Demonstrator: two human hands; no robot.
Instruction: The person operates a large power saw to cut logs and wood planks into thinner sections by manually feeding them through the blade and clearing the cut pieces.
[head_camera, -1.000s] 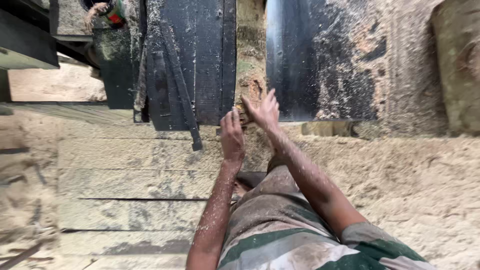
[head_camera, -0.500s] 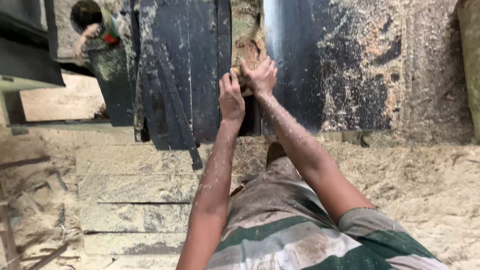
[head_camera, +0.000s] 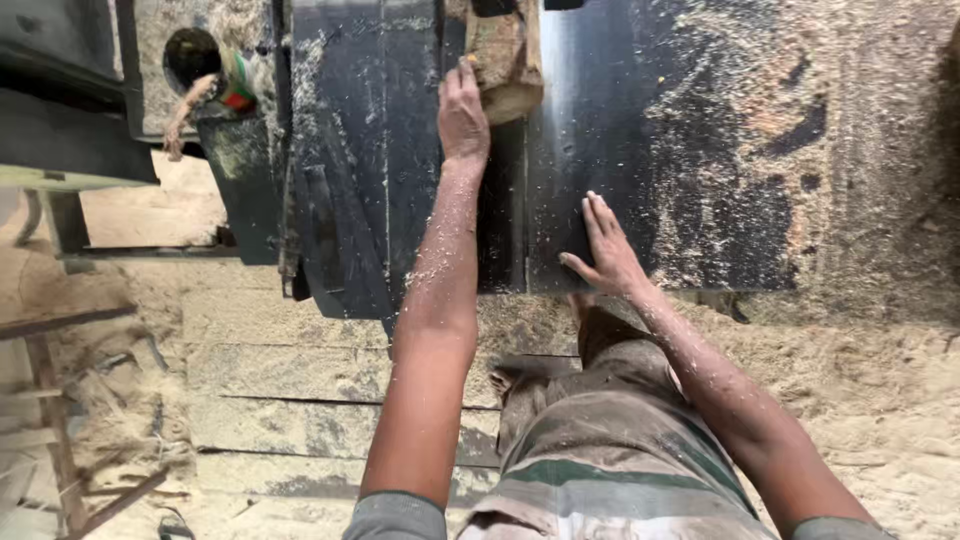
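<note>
My left hand (head_camera: 462, 110) reaches far forward and presses against a rough block of wood (head_camera: 505, 60) lying in the gap between two dark metal plates. Its fingers rest on the block's left side; I cannot see them wrap round it. My right hand (head_camera: 605, 248) lies lower, fingers spread flat on the shiny right metal plate (head_camera: 680, 150), holding nothing. Sawdust covers both forearms. My knee in striped cloth (head_camera: 620, 440) shows below.
The dark left metal plate (head_camera: 350, 150) has a ridged surface. A machine housing with a round hole and a bit of rope (head_camera: 195, 75) stands at the top left. Sawdust-covered planks (head_camera: 280, 400) form the floor. Loose wood strips (head_camera: 60, 440) lie at the left.
Both hands were together on the wood block. Now my left hand has pushed further forward with the block, and my right hand has dropped back onto the right plate.
</note>
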